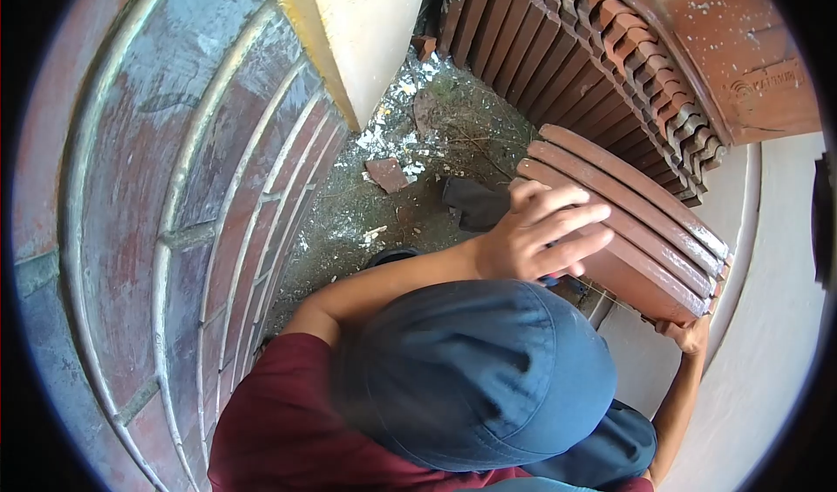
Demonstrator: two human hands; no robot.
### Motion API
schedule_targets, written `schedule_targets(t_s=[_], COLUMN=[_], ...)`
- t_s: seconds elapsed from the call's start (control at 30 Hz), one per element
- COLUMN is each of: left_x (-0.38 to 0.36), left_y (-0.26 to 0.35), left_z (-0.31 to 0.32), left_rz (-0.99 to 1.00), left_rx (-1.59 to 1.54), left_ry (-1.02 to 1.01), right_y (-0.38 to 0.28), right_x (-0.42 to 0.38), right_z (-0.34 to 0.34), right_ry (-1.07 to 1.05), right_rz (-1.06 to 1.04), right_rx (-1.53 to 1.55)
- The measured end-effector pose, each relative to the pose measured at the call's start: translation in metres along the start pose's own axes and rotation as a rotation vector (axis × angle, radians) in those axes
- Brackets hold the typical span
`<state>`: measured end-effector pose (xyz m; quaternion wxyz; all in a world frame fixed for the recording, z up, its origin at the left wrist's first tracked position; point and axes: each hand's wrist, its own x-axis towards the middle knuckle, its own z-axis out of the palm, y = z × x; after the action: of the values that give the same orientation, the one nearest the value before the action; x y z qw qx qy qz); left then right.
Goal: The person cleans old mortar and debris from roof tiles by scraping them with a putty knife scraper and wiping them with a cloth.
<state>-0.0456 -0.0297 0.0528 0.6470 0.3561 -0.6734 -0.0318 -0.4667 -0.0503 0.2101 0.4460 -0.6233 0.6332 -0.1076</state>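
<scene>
Several reddish-brown roof tiles [628, 204] lie stacked face to face, with pale scuffs along their edges. My right hand [691, 333] grips the stack's lower right corner, its fingers curled at the edge of the nearest tile. My left hand [551, 230] is over the left end of the stack, with its fingers apart and slightly bent. It overlaps the nearest tile's left side in this view. A dark blue cap [488, 370] covers the lower middle and hides what lies beneath it.
Long rows of upright roof tiles [558, 56] stand at the back right, beside a larger tile [741, 56] with stamped lettering. Stacked glazed tiles [183, 213] rise on the left. A pale pillar [366, 30] stands behind. Broken tile [387, 175] and white flakes litter the ground.
</scene>
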Motion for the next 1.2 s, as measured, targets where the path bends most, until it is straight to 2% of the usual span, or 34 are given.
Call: schedule_targets(t_s=[0.07,0.13,0.17,0.23,0.27,0.33,0.37,0.47,0.53,0.6,0.67,0.73,0.77,0.83,0.97,1.03,1.1,1.17,1.2], left_x=[-0.001,-0.004,-0.001,0.008,0.013,0.018,0.004,-0.025,-0.057,-0.073,-0.077,-0.074,-0.070,-0.071,-0.050,-0.022,0.000,0.009,0.009], left_y=[-0.010,-0.022,-0.030,-0.032,-0.029,-0.036,-0.044,-0.039,-0.040,-0.031,-0.035,-0.044,-0.044,-0.051,-0.058,-0.052,-0.054,-0.053,-0.053], left_z=[-0.022,-0.053,-0.066,-0.078,-0.081,-0.108,-0.115,-0.109,-0.094,-0.083,-0.066,-0.060,-0.059,-0.052,-0.048,-0.058,-0.074,-0.081,-0.081], left_rz=[0.056,0.023,-0.084,-0.418,-0.647,-0.949,-0.992,-0.972,-0.844,-0.857,-0.668,-0.691,-0.779,-0.698,-0.594,-0.562,-0.305,-0.174,-0.180], left_rx=[-0.093,0.000,-0.038,-0.199,-0.320,-0.570,-0.607,-0.400,-0.278,-0.287,-0.266,-0.224,-0.271,-0.264,-0.321,-0.216,0.041,0.126,0.119], left_ry=[0.092,0.121,0.169,0.337,0.458,0.429,0.340,0.021,-0.157,-0.266,-0.152,-0.167,-0.185,-0.200,-0.051,-0.044,-0.201,-0.356,-0.375], right_y=[-0.013,-0.016,-0.014,-0.011,-0.009,-0.010,-0.019,-0.038,-0.034,-0.020,-0.014,-0.015,-0.018,-0.031,-0.053,-0.061,-0.070,-0.078,-0.082], right_x=[0.003,0.005,0.007,0.011,0.012,0.013,0.014,0.017,0.016,0.015,0.012,0.011,0.011,0.015,0.015,0.014,0.016,0.019,0.020], right_z=[0.007,0.005,0.004,0.000,-0.001,0.001,0.004,0.013,0.010,0.002,-0.001,-0.004,-0.004,0.005,0.016,0.026,0.030,0.025,0.022], right_ry=[0.023,0.036,0.026,-0.009,0.005,0.031,0.036,0.056,0.063,0.067,0.070,0.086,0.097,0.102,0.107,0.133,0.133,0.085,0.064], right_rz=[-0.015,-0.023,-0.030,-0.052,-0.065,-0.091,-0.085,-0.077,-0.048,-0.017,-0.010,-0.014,-0.017,0.011,0.024,-0.111,-0.249,-0.306,-0.338], right_rx=[-0.003,-0.036,-0.048,-0.063,-0.065,-0.069,-0.064,-0.053,-0.069,-0.109,-0.175,-0.252,-0.288,-0.209,-0.190,-0.200,-0.360,-0.541,-0.629])
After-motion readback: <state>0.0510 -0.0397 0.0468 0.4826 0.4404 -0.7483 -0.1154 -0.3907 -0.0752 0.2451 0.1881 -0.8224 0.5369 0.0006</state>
